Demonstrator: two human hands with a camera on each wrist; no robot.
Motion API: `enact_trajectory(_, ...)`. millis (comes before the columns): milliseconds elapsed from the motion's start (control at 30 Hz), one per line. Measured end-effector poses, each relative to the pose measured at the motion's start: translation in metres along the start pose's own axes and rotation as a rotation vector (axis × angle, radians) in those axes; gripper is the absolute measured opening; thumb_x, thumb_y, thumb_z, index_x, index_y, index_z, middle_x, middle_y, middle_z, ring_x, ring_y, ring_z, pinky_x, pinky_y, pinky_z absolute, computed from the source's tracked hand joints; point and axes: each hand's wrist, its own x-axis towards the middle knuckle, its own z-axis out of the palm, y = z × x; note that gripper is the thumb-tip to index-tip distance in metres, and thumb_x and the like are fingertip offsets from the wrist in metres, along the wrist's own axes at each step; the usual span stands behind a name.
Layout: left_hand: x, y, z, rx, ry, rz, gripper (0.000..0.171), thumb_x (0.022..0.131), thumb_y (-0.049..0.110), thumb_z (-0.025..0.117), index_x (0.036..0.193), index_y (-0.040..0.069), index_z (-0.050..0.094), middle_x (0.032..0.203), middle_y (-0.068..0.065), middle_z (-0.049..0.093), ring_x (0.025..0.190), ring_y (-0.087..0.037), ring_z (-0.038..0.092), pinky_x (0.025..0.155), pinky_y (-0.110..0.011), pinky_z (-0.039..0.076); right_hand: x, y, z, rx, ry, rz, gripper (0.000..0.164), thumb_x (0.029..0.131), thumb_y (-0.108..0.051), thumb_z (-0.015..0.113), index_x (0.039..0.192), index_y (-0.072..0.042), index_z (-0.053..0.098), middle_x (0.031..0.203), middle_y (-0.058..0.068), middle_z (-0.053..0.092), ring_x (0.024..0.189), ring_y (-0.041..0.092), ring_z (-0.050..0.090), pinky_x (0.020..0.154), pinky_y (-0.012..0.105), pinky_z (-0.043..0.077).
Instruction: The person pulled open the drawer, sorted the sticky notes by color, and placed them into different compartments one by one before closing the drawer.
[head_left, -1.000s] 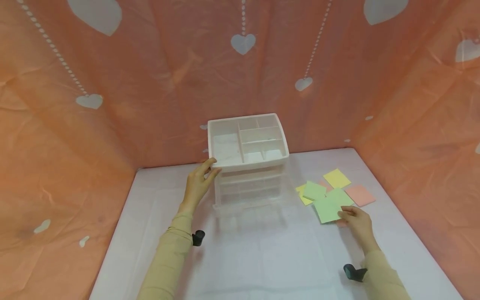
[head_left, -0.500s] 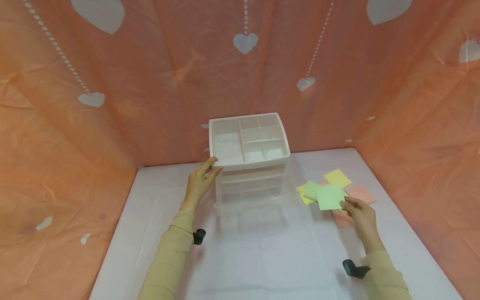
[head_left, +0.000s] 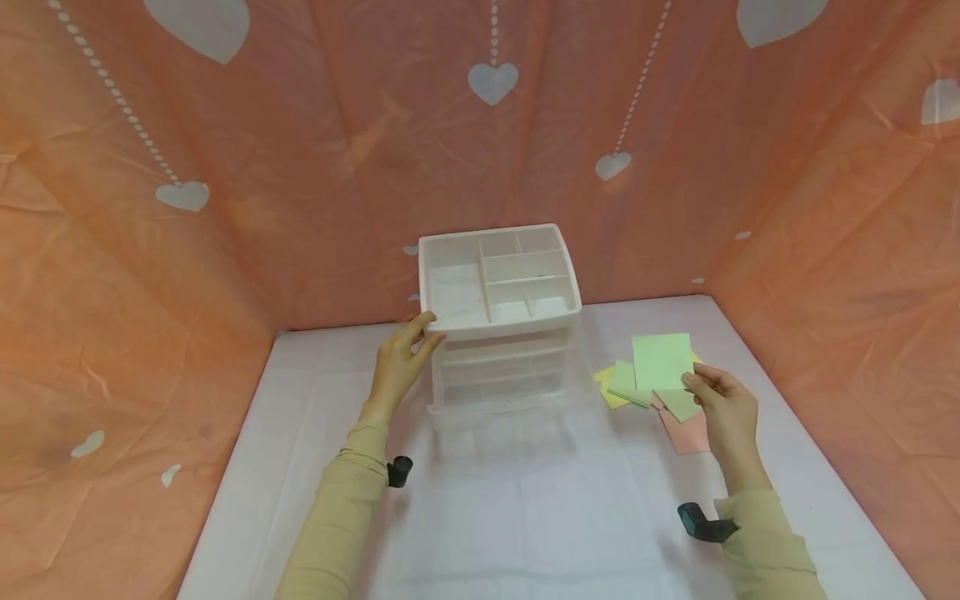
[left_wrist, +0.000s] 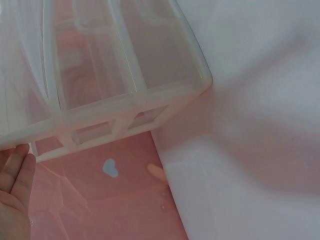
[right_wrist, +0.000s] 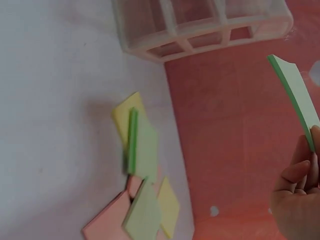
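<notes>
My left hand point(head_left: 396, 367) grips the front left corner of the white organizer's point(head_left: 495, 327) top tray, thumb below the rim and fingers over it. In the left wrist view its fingers point(left_wrist: 21, 172) show at the edge of the translucent drawer frame point(left_wrist: 90, 110). My right hand point(head_left: 727, 412) pinches a light green sticky note pad point(head_left: 662, 362) by its lower right corner, raised above the other pads. The right wrist view shows this pad point(right_wrist: 297, 95) edge-on, its thickness visible, between thumb and fingers. Below lie more green pads point(right_wrist: 144, 150) and a pink pad point(head_left: 686, 432).
Yellow pads point(right_wrist: 169, 207) lie among the pile to the right of the organizer. The organizer stands on a white-covered table point(head_left: 525, 517) against an orange cloth backdrop point(head_left: 337, 167) with hearts. Its top tray has several compartments.
My right hand has lifted the green sticky note pad from the pile, up and away from the table, tilting it upright. My left hand keeps its grip on the tray corner.
</notes>
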Motion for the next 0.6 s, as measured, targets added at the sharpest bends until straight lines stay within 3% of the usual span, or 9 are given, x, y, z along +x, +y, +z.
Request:
enact_trajectory(333,0.000,0.000,0.001,0.005,-0.002,-0.001,0.034,0.086,0.025,0.066,0.116,0.012,0.061,0.103,-0.015,0.069,0.091,-0.033,0.068,0.076,-0.046,0.057,-0.008,-0.027,0.029,0.183,0.017,-0.070,0.014,0.080,0.000,0.069,0.084,-0.014,0.070,0.068,-0.006,0.066,0.062,0.004,0.061,0.056,0.013,0.047)
enact_trajectory(600,0.000,-0.001,0.002,0.038,0.002,-0.005,0.033,0.085,0.026,0.066,0.116,0.013,0.061,0.089,-0.014,0.069,0.084,-0.031,0.069,0.072,-0.044,0.057,-0.018,-0.039,0.055,0.309,-0.048,-0.138,0.014,0.078,0.004,0.070,0.082,-0.008,0.072,0.069,-0.002,0.066,0.062,0.008,0.060,0.055,0.016,0.047)
